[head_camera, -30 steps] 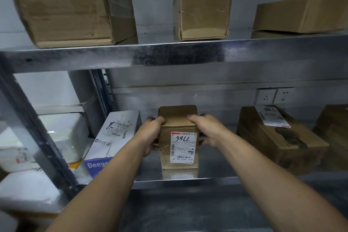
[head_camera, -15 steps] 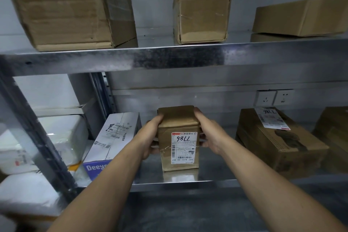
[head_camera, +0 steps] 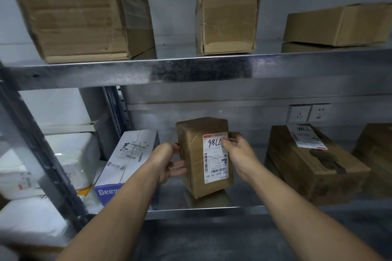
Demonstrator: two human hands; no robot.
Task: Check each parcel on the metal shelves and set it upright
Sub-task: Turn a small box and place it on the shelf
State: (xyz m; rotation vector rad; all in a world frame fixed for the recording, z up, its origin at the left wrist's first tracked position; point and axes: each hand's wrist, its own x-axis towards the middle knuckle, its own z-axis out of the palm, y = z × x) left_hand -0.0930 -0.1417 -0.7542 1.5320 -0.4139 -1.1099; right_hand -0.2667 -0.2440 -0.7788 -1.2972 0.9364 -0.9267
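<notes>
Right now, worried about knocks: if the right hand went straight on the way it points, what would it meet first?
The labelled brown parcel: the right hand grips its upper right edge, so nothing lies between them.

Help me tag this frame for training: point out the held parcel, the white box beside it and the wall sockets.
held parcel (head_camera: 192,154): head view, brown front face left of its label.
white box (head_camera: 128,155): head view, middle of its printed top face.
wall sockets (head_camera: 299,113): head view, left plate of the pair.
</notes>
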